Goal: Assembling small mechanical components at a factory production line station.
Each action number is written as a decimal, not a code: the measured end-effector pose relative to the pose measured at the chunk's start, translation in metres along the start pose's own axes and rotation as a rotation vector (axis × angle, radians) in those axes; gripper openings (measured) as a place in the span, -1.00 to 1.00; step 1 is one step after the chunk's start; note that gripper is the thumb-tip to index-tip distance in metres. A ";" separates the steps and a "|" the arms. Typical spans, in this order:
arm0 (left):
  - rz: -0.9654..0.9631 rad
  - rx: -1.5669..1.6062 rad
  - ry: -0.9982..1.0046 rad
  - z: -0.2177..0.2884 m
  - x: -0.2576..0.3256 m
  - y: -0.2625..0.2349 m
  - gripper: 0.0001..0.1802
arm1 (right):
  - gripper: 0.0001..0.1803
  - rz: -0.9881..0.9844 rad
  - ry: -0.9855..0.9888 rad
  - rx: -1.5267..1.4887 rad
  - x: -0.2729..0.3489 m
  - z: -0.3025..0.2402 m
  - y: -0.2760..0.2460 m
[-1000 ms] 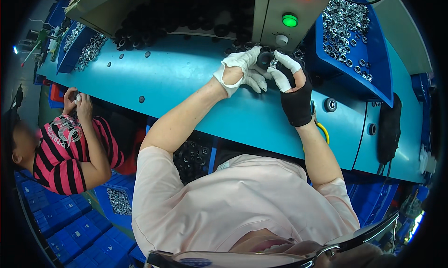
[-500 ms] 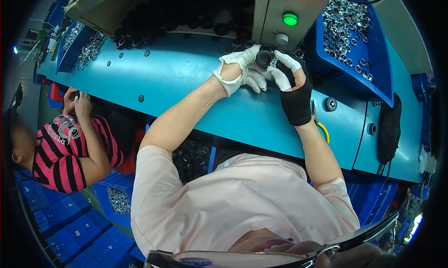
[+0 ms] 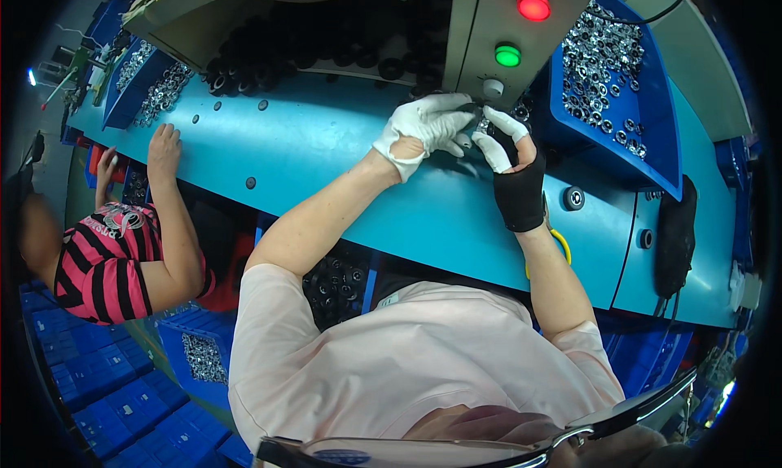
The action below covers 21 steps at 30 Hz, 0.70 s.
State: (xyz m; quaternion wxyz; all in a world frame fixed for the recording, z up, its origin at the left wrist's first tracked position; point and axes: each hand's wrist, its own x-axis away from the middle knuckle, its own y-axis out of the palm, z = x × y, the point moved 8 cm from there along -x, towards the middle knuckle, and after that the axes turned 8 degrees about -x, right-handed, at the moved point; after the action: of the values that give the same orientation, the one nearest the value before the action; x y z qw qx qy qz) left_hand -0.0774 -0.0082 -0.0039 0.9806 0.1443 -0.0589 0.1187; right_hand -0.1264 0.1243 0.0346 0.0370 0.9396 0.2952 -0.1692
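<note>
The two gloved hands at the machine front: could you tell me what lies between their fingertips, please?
In the head view, a small dark part with a silvery ring sits pinched between the left hand and the right hand.

Gloved hands (image 3: 468, 134) — small metal part (image 3: 482, 126), blue bench (image 3: 326, 142)

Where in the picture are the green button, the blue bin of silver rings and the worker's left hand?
green button (image 3: 507, 56), head view, centre of its lit cap.
blue bin of silver rings (image 3: 649, 152), head view, bare blue floor near its front rim.
left hand (image 3: 425, 127), head view, back of the white glove.
</note>
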 end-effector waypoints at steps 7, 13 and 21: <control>0.022 -0.180 0.316 0.021 0.008 -0.002 -0.43 | -0.64 -0.008 0.039 -0.078 -0.002 0.001 0.003; 0.020 -0.186 0.375 0.027 0.012 0.000 -0.41 | -0.64 -0.014 -0.008 -0.044 0.000 -0.002 0.003; 0.033 -0.207 0.347 0.027 0.016 -0.001 -0.43 | -0.64 -0.017 -0.019 -0.034 0.002 -0.006 0.005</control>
State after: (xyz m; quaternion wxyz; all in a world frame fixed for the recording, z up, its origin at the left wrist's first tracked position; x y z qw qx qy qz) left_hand -0.0636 -0.0133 0.0238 0.9836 0.0192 0.0966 0.1510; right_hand -0.1202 0.1222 0.0395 0.0543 0.9346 0.3058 -0.1735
